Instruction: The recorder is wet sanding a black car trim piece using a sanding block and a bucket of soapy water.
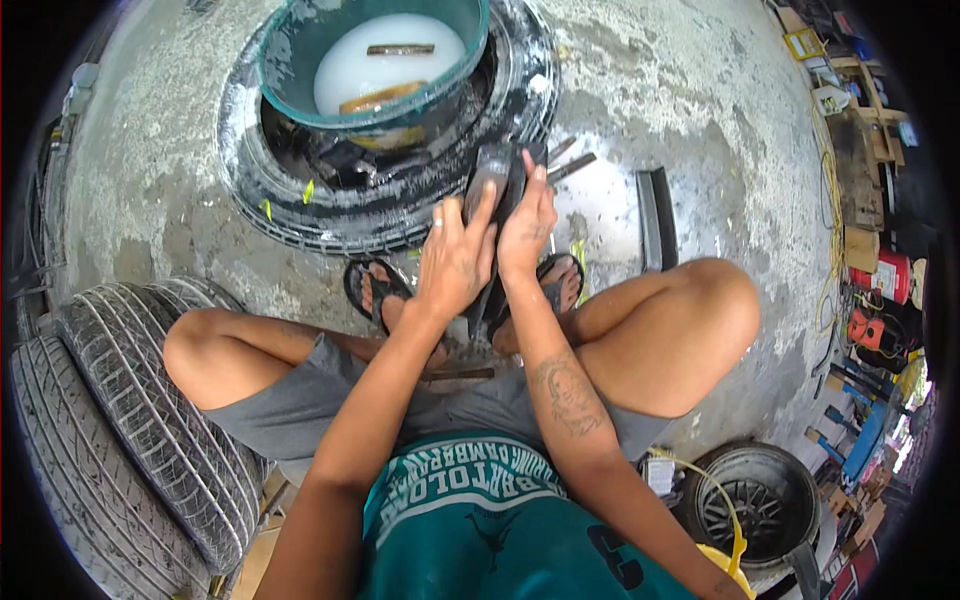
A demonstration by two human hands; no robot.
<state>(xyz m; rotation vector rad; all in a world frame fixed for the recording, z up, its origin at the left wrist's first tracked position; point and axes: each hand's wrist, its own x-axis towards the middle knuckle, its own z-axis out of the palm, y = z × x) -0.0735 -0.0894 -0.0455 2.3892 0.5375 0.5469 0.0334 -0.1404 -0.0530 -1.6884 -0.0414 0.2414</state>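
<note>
Between my knees, a long dark angled piece (pixel 488 195) stretches from the tire toward me. My right hand (pixel 530 220) is closed along its right side, thumb and fingers near its far end. My left hand (pixel 458 255) presses on it from the left, index finger stretched along its surface; whether anything lies under those fingers is hidden. Just beyond, a green basin (pixel 375 122) of milky water rests on a tire lying flat (pixel 330 215). A dark strip (pixel 400 49) and a brownish piece (pixel 382 96) show in the water.
A black angled channel piece (pixel 656 220) lies on the wet concrete to the right, near thin dark sticks (pixel 572 167). Worn tires (pixel 130 400) stand at my left. A wheel rim (pixel 752 500) sits at lower right, and clutter with a red container (pixel 885 278) lines the right side.
</note>
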